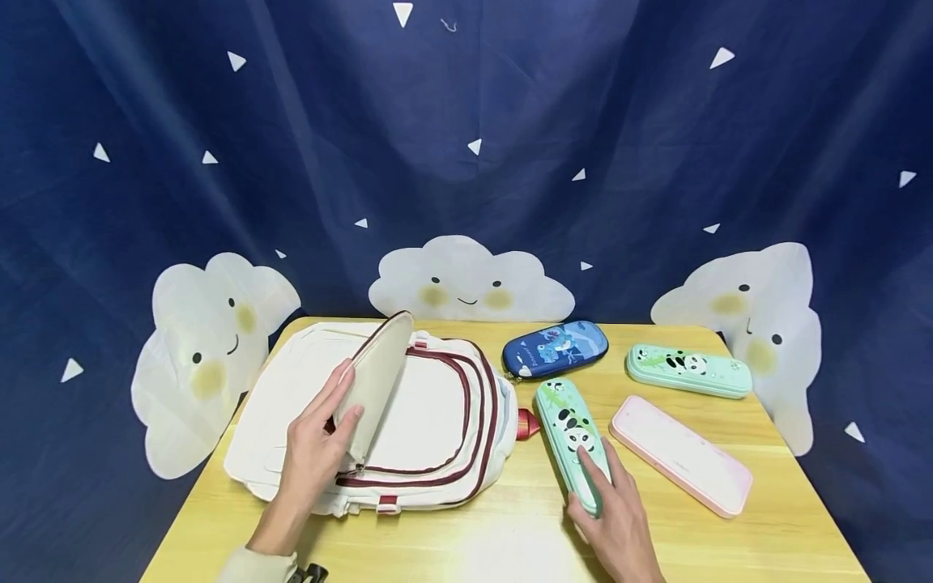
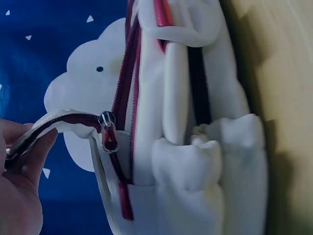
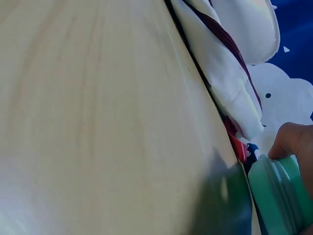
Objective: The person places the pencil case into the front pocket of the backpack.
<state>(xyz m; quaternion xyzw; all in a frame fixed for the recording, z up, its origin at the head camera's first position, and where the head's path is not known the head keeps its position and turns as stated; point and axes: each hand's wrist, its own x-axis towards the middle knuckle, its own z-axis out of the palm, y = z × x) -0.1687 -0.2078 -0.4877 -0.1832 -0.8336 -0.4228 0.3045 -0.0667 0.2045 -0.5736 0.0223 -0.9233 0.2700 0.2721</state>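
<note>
Nearest my head camera: cream cloth sleeve cuff (image 1: pixel 258 564), near left.

Left hand (image 1: pixel 313 441): thumb and fingers pinching the raised edge of a cream fabric pocket flap (image 1: pixel 377 397).

White fabric backpack (image 1: pixel 430 405), dark red zip trim: lying flat, left. Red-corded metal zip pull (image 2: pixel 108 134) at the flap's hinge end, seen from my left wrist camera.

Right hand (image 1: pixel 615 510): thumb and fingers gripping the near half of a mint-green oblong panda-print pencil case (image 1: pixel 564 421), centre-right, beside the bag; whether it is lifted, I cannot tell.

Others: blue rounded case (image 1: pixel 555 350), far centre; second mint-green panda case (image 1: pixel 688 371), far right; pale pink oblong case (image 1: pixel 681 455), right. Yellow wood-grain table (image 1: pixel 783 526) under all.

Risks, as I judge them: a slackened left pinch could drop the flap over the pocket; holding the smooth case at one end could let its far end dip or twist, or catch the backpack's red strap tab (image 1: pixel 526 424).

Lettering: small pale word on the blue case, perhaps "Dinosaur", uncertain; faint mark on the pink lid, illegible. I can make out no brand.
</note>
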